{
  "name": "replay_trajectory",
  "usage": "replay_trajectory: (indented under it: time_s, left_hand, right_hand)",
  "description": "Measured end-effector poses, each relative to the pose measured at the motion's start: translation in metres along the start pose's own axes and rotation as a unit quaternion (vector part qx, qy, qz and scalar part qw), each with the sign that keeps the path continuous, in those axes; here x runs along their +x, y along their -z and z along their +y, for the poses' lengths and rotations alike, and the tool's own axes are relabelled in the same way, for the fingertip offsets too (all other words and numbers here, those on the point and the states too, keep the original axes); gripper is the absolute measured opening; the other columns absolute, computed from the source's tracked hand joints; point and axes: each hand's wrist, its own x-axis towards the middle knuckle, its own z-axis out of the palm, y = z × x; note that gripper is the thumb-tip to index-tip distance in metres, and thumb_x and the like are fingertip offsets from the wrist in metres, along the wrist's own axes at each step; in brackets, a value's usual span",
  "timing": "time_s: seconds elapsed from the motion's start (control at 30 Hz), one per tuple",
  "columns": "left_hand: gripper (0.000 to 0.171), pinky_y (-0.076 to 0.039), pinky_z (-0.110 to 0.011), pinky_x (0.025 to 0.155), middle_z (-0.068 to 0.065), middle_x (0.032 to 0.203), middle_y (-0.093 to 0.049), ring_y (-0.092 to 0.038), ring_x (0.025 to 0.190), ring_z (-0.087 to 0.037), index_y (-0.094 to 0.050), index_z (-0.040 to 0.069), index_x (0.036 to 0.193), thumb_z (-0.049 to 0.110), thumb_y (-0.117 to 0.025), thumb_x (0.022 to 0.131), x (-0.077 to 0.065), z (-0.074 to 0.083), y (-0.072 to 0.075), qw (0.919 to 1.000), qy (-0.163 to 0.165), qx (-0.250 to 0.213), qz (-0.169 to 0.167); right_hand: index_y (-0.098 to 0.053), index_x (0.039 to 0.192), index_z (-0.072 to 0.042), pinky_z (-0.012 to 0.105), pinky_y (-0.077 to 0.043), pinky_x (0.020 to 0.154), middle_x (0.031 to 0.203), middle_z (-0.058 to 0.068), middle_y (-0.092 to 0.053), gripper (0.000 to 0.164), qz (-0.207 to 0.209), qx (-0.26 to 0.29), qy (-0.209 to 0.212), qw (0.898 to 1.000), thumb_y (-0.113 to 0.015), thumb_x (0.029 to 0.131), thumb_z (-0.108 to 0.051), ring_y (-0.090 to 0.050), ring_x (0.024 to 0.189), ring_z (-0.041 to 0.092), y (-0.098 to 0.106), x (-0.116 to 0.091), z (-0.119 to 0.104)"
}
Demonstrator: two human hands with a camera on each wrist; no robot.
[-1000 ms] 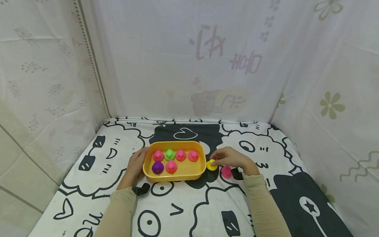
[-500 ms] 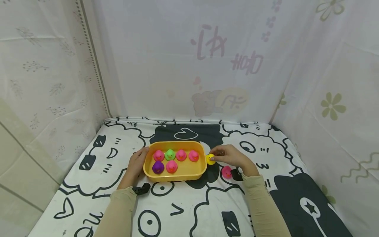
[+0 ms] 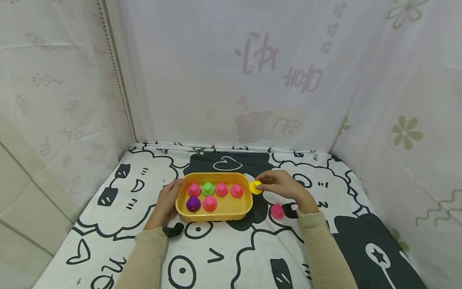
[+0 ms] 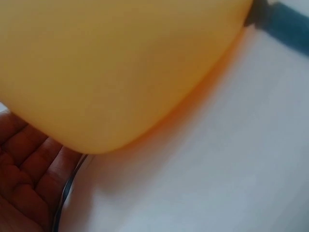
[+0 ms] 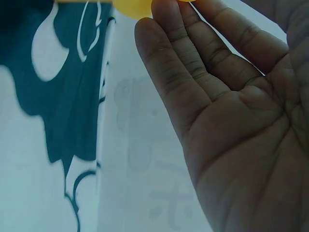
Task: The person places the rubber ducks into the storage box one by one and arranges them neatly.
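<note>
A yellow rubber duck [image 3: 255, 187] is pinched between the thumb and fingers of my right hand [image 3: 279, 185], held up at the tray's right end. In the right wrist view, only a bit of the yellow duck [image 5: 133, 7] shows at the top, beyond the fingers. My left hand [image 3: 167, 198] rests against the left end of the yellow tray [image 3: 225, 216]. The left wrist view has its fingers [image 4: 36, 162] along the tray's outer wall, tips hidden. Inside the tray sit several pink ducks [image 3: 210, 203], a green duck [image 3: 208, 189] and a purple duck [image 3: 193, 204].
One pink duck [image 3: 277, 211] lies on the cloth below my right wrist. The black-and-white patterned cloth [image 3: 216, 249] covers the surface. Pale printed curtains [image 3: 187, 80] hang at the back and both sides.
My right hand has lifted the yellow duck up and away from me, from the cloth beside the tray to the rim's right end. The left hand and tray stay put.
</note>
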Motion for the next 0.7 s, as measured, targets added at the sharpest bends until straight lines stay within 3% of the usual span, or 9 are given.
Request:
replay_trajectory:
  time_s: [0.2,0.4,0.7]
  left_hand:
    - [0.083,-0.027,-0.048,0.121,-0.011,0.159,-0.039,-0.031,0.148,-0.03,-0.041,0.012,0.155,0.071,-0.044,0.096,0.0,-0.001,0.0,0.9999,0.0,-0.016,-0.001]
    - [0.084,-0.028,-0.047,0.12,-0.012,0.157,-0.041,-0.034,0.147,-0.03,-0.043,0.012,0.154,0.072,-0.044,0.095,-0.003,-0.001,0.0,0.9999,-0.005,-0.016,-0.002]
    - [0.08,-0.031,-0.047,0.119,-0.014,0.154,-0.045,-0.04,0.143,-0.031,-0.046,0.011,0.151,0.069,-0.045,0.096,-0.001,-0.001,0.0,0.9999,-0.011,-0.013,0.002]
  right_hand:
    - [-0.072,0.116,-0.019,0.029,-0.059,0.085,0.108,-0.005,-0.072,0.027,-0.037,0.006,0.027,0.999,-0.077,0.091,-0.029,-0.069,0.095,0.014,-0.011,0.019,-0.016]
    - [-0.073,0.114,-0.02,0.029,-0.057,0.09,0.109,-0.011,-0.071,0.03,-0.07,-0.032,0.043,0.996,-0.077,0.09,-0.037,-0.067,0.099,0.009,-0.027,0.041,-0.028]
    - [-0.074,0.114,-0.018,0.025,-0.057,0.088,0.104,-0.009,-0.071,0.028,-0.128,-0.031,0.031,0.991,-0.078,0.09,-0.031,-0.067,0.096,0.009,-0.048,0.059,-0.039]
